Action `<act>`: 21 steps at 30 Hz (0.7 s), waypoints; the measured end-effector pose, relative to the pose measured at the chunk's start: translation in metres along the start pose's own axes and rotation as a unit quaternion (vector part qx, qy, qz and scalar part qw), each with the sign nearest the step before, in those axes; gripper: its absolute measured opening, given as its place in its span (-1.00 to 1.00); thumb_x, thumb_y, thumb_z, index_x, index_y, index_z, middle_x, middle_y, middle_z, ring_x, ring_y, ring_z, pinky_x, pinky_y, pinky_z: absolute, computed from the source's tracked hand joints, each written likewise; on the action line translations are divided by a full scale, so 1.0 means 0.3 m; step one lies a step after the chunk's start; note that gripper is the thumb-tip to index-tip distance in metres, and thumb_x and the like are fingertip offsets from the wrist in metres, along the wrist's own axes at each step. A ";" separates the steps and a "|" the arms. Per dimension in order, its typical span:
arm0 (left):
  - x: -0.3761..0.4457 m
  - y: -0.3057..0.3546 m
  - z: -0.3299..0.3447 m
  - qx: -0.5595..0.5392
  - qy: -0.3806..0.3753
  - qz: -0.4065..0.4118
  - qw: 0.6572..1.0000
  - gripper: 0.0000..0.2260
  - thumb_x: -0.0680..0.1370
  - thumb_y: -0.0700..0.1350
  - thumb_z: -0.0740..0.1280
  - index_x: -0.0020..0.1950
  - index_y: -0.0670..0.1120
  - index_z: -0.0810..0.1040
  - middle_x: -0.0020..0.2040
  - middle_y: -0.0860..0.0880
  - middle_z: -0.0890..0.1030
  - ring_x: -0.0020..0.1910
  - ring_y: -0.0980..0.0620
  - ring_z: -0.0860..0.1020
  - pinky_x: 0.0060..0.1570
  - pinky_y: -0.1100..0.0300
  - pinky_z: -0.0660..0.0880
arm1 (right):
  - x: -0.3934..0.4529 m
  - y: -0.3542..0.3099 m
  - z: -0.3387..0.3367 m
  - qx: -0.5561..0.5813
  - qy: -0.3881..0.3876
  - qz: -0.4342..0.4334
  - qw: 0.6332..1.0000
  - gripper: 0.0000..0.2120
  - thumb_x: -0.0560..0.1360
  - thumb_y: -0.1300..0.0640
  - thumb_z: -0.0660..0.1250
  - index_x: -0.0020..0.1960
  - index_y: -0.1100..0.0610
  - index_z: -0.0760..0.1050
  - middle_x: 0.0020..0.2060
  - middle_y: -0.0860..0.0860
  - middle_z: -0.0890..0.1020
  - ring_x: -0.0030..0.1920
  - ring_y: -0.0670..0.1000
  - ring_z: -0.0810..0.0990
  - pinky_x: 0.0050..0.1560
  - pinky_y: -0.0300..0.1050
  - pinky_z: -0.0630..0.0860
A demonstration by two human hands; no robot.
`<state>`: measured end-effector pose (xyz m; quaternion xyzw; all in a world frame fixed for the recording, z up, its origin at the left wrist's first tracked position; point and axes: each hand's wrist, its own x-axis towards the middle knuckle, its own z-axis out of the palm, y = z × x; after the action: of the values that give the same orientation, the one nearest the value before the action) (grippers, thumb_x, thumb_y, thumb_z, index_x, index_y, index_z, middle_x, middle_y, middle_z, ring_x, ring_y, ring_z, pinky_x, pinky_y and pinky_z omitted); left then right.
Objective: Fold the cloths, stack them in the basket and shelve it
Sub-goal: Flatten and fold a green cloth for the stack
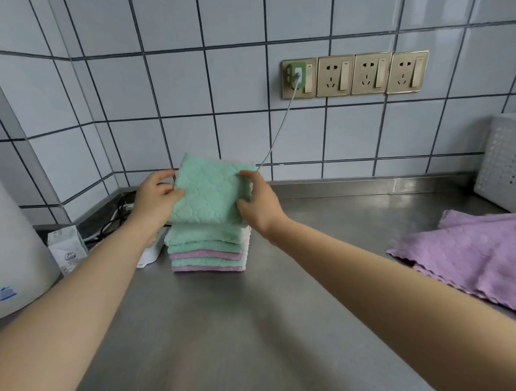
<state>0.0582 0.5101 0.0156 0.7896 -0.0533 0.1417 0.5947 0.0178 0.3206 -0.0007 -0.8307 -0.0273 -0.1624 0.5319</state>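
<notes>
My left hand (157,195) & right hand (258,198) pinch the green cloth (211,192) by its sides, w/ the pile (207,249) right under it.

**One head-worn view, looking forward and down**

A single wide-angle camera sits at the person's head and faces a tiled wall (183,88), tilted down over the steel surface (229,333). Both forearms enter from the lower corners and reach toward frame centre. The near surface fills the lower half; straight tile lines bow toward the edges.
</notes>
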 end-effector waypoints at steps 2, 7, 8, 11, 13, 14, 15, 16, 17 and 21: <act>0.017 -0.093 0.004 0.079 -0.010 -0.054 0.995 -0.57 0.50 -0.26 0.36 0.36 -0.15 0.39 0.17 -0.15 0.56 0.00 -0.02 0.52 -0.07 0.18 0.46 | 0.018 0.044 0.050 -0.015 -0.046 0.064 0.997 -0.41 0.43 0.35 0.15 0.45 0.08 0.24 0.28 0.21 0.42 0.06 0.18 0.53 -0.06 -0.02 0.57; 0.020 -0.193 0.011 0.094 0.003 -0.077 0.993 -0.74 0.46 -0.23 0.41 0.13 -0.15 0.49 0.07 -0.16 0.60 0.02 -0.09 0.55 0.00 0.05 0.50 | 0.023 0.099 0.090 -0.019 -0.068 0.085 0.994 -0.42 0.44 0.34 0.14 0.44 0.08 0.27 0.33 0.16 0.38 0.08 0.16 0.53 -0.06 -0.04 0.58; 0.027 -0.195 0.010 0.099 0.009 -0.060 0.993 -0.78 0.47 -0.23 0.41 0.07 -0.14 0.48 0.05 -0.15 0.59 0.03 -0.10 0.55 -0.01 0.05 0.50 | 0.022 0.095 0.090 -0.014 -0.070 0.075 0.995 -0.41 0.43 0.35 0.14 0.44 0.07 0.27 0.32 0.16 0.37 0.02 0.13 0.52 -0.23 -0.14 0.54; 0.041 -0.180 0.004 0.116 0.037 0.003 0.993 -0.89 0.49 -0.25 0.38 -0.04 -0.11 0.50 -0.01 -0.10 0.59 0.04 -0.05 0.54 -0.02 0.12 0.44 | 0.028 0.083 0.083 -0.008 -0.068 0.046 0.997 -0.39 0.42 0.37 0.12 0.44 0.05 0.28 0.33 0.15 0.35 -0.07 0.10 0.49 -0.42 -0.32 0.40; 0.041 -0.181 -0.001 0.140 0.029 0.019 0.989 -0.90 0.50 -0.27 0.35 -0.05 -0.09 0.56 0.02 -0.09 0.60 0.04 -0.04 0.54 -0.02 0.16 0.41 | 0.031 0.083 0.082 -0.019 -0.073 0.040 0.996 -0.43 0.44 0.36 0.13 0.43 0.07 0.30 0.34 0.15 0.35 0.02 0.12 0.53 -0.28 -0.27 0.47; 0.038 -0.187 -0.004 0.157 0.013 0.015 0.987 -0.87 0.51 -0.28 0.33 -0.03 -0.08 0.59 0.06 -0.09 0.61 0.04 -0.02 0.54 -0.02 0.17 0.41 | 0.032 0.085 0.085 -0.034 -0.080 0.044 0.995 -0.46 0.47 0.34 0.14 0.43 0.08 0.31 0.35 0.15 0.36 0.05 0.13 0.54 -0.21 -0.24 0.48; 0.033 -0.193 -0.007 0.175 -0.004 0.007 0.985 -0.84 0.53 -0.28 0.31 0.01 -0.08 0.62 0.10 -0.09 0.60 0.05 -0.01 0.53 -0.01 0.18 0.41 | 0.034 0.090 0.090 -0.049 -0.087 0.049 0.994 -0.49 0.49 0.31 0.14 0.42 0.09 0.33 0.34 0.16 0.38 0.02 0.13 0.54 -0.20 -0.24 0.48; 0.027 -0.200 -0.010 0.192 -0.017 0.000 0.981 -0.82 0.54 -0.27 0.29 0.05 -0.08 0.63 0.14 -0.09 0.60 0.07 -0.01 0.53 0.00 0.19 0.41 | 0.034 0.095 0.095 -0.060 -0.093 0.055 0.992 -0.51 0.50 0.28 0.14 0.42 0.09 0.33 0.32 0.16 0.40 -0.05 0.11 0.54 -0.27 -0.25 0.46; 0.021 -0.205 -0.013 0.209 -0.022 0.001 0.978 -0.80 0.55 -0.26 0.27 0.08 -0.09 0.64 0.18 -0.09 0.59 0.11 -0.02 0.53 0.03 0.19 0.41 | 0.035 0.099 0.100 -0.064 -0.098 0.060 0.991 -0.53 0.51 0.26 0.14 0.41 0.09 0.34 0.30 0.17 0.41 -0.10 0.11 0.53 -0.34 -0.26 0.43; -0.003 -0.182 -0.023 0.267 -0.068 -0.002 0.961 -0.75 0.59 -0.12 0.22 0.19 -0.09 0.60 0.22 0.00 0.57 0.20 -0.03 0.51 0.10 0.21 0.38 | 0.028 0.096 0.080 -0.073 -0.107 0.070 0.989 -0.54 0.51 0.21 0.15 0.40 0.09 0.34 0.33 0.19 0.37 -0.03 0.17 0.58 -0.25 -0.19 0.48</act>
<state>0.0701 0.5324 -0.0333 0.9275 -0.0520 0.0952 0.3576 0.0379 0.3283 -0.0324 -0.8800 -0.0143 -0.0364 0.4734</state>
